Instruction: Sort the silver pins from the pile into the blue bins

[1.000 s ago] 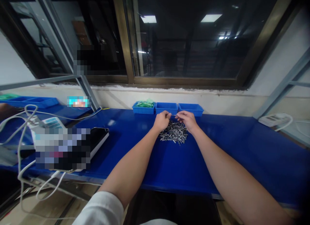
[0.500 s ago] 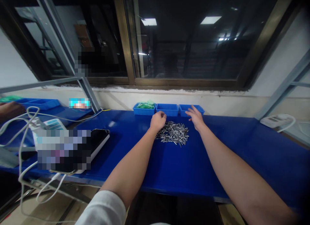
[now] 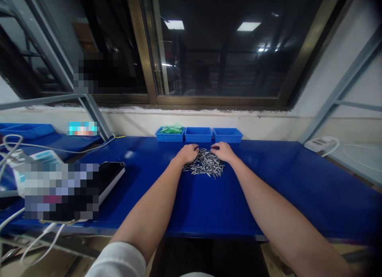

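A loose heap of short, thin, shiny metal pins (image 3: 207,164) lies on the blue tabletop (image 3: 209,209). At the heap's upper left edge is my left hand (image 3: 189,153), its fingers curled inward; whatever they pinch is too small to make out. My right hand (image 3: 224,151) is at the upper right edge of the heap, fingers bent towards the pins with a gap between thumb and fingertips. Nothing shows in that gap. Just behind the hands stand a middle blue bin (image 3: 198,134) and a right blue bin (image 3: 227,135).
A left blue bin (image 3: 170,135) holds green plastic packets (image 3: 172,129). A phone-like device (image 3: 112,177) with white cables lies on the left, partly blurred out. At the right end sits a white power strip (image 3: 321,143). A window (image 3: 232,62) rises behind the table.
My right hand has come down from in front of the right bin to the heap, its spread fingers now curled. My left hand stays at the heap. The whole view has shifted slightly.
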